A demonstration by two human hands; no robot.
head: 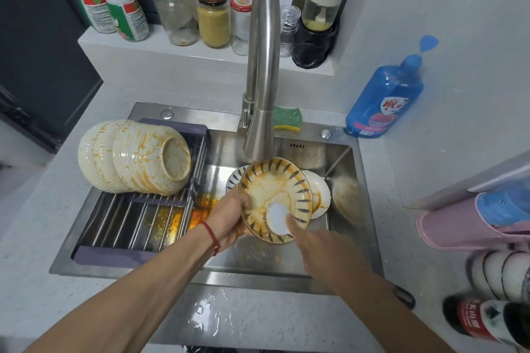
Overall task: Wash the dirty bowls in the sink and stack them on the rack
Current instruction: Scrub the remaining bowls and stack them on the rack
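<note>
Grey speckled counter, steel sink mid-frame. Label text illegible to me. Left hand grasps stained bowl over sink; right hand blurred, grip undeterminable. Dirty stack on rack, left.

A single head-worn wide-angle camera looks steeply down and forward over a sink from close above. Both forearms reach in from the bottom edge. The tap rises at centre; a shelf of jars marks the far edge. Straight lines bow toward the corners.
</note>
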